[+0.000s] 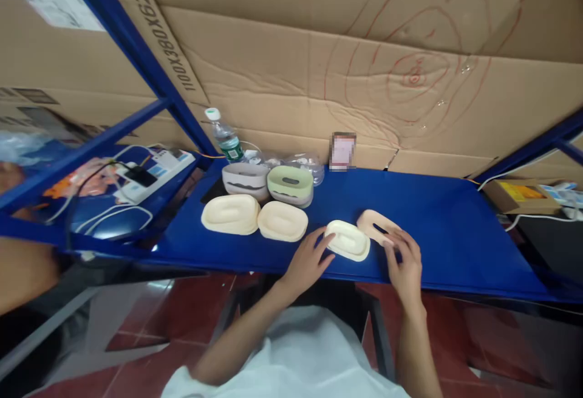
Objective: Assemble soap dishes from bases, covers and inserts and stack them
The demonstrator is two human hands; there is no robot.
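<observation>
My left hand [312, 258] is at the left end of a cream oval plastic tray [348, 241] with a raised rim. Its fingertips lie over the rim and the thumb is at the near edge. Beside the tray, my right hand [405, 261] grips the near right end of a peach slotted lid [370, 225], thumb on one side and fingers on the other. The lid's left end is close behind the tray; my fingers hide its right end. Left of my hands are two cream stacked oval pieces [230, 214] [282, 222].
A grey slotted box [246, 182] and a green-topped one [290, 185] stand behind the stacks on the blue table [446, 252]. Farther back are a water bottle [225, 137], clear plastic packaging and a small blurred card [343, 150] against the cardboard wall. Blue frame posts border both sides.
</observation>
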